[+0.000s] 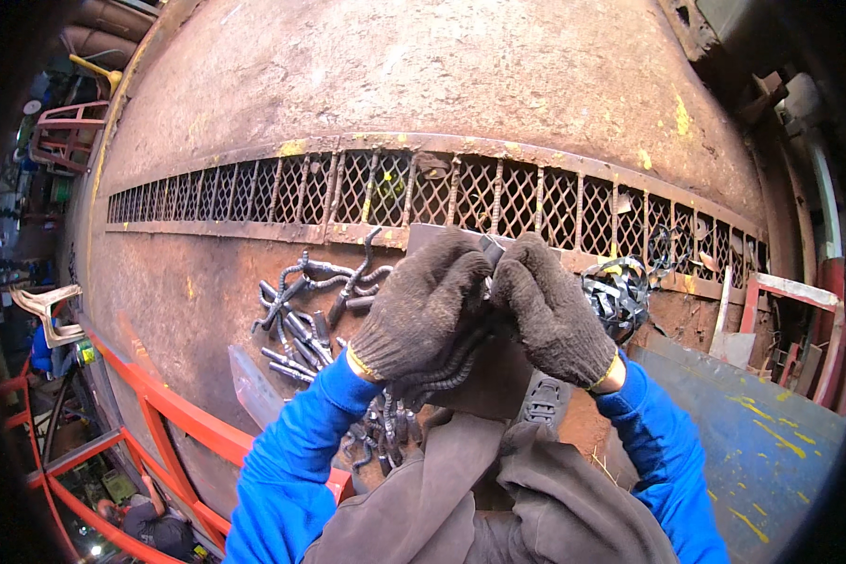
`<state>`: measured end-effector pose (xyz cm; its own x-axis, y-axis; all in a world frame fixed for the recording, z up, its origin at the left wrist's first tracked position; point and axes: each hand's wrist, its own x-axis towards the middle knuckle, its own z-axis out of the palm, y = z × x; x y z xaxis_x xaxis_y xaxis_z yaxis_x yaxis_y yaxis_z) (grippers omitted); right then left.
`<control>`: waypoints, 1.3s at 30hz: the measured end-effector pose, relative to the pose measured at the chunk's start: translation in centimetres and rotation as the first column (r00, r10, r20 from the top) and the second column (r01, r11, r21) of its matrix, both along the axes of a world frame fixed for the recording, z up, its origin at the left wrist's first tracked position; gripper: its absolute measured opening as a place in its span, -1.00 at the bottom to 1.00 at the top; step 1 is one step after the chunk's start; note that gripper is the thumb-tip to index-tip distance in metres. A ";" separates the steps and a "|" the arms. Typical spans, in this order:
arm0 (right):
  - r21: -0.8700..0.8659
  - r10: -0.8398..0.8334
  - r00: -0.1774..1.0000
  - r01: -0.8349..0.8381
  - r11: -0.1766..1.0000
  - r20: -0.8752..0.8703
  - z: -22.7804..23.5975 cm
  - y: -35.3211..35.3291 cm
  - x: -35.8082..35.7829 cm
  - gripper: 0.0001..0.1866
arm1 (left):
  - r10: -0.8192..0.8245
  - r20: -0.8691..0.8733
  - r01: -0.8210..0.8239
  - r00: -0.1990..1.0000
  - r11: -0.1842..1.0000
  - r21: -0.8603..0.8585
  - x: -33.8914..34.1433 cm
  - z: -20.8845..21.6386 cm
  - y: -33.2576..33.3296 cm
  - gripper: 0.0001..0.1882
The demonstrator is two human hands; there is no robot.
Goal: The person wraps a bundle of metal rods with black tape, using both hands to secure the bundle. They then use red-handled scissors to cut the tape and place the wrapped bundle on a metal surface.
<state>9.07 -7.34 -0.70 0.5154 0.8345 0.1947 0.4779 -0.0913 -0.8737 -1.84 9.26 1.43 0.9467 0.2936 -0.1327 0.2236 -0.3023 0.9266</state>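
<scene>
My left hand (412, 305), in a dark brown knit glove, is closed with its fingertips pinched together in front of me. My right hand (556, 312), gloved alike, meets it and is closed too. Between the fingertips shows a small grey metal piece (491, 252), mostly covered by the gloves, so its full shape cannot be made out. Just below the hands lie several dark ribbed rods (449, 371) over a dark flat surface (493, 376). More bent ribbed rods with smooth dark ends (301, 329) are heaped left of my left hand, and another heap (381, 432) lies beside my lap.
A rusty mesh grate (432, 193) crosses the brown floor ahead. Tangled black strapping (618, 293) lies right of my right hand. Orange-red metal frames (183, 414) stand at left, beyond them a person (155, 526). A grey-blue metal plate (761, 451) lies at right.
</scene>
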 end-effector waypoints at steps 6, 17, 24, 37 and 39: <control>-0.201 -0.001 0.969 -0.050 0.978 -0.246 1.9 -0.2 0.2 -0.84 | -0.260 0.102 0.229 0.960 0.943 0.243 0.4 -0.8 2.0 -0.80; -0.181 0.037 0.991 -0.061 0.982 -0.129 1.4 -0.5 1.0 -0.76 | -0.117 -0.120 0.095 0.986 0.979 -0.179 0.2 -0.9 2.5 -0.84; -0.177 0.003 0.954 -0.058 0.983 -0.299 3.4 -0.1 1.5 -0.83 | -0.156 -0.074 0.162 0.985 0.983 0.089 -1.7 -1.1 3.2 -0.81; -0.557 -0.404 0.908 0.281 0.781 -0.109 1.6 -3.1 -5.0 -0.38 | 0.078 -0.359 0.185 0.930 0.745 0.641 -7.3 1.4 -4.3 -0.32; -0.544 -0.423 0.902 0.316 0.777 -0.080 2.9 -2.0 -5.0 -0.31 | 0.087 -0.397 0.171 0.914 0.805 0.568 -7.7 0.9 -5.1 -0.44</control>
<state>4.04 -9.38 2.18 0.7861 0.5209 -0.3329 0.1467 -0.6803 -0.7181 -9.55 4.20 2.35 0.8660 0.3962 -0.3051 0.4947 -0.7676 0.4075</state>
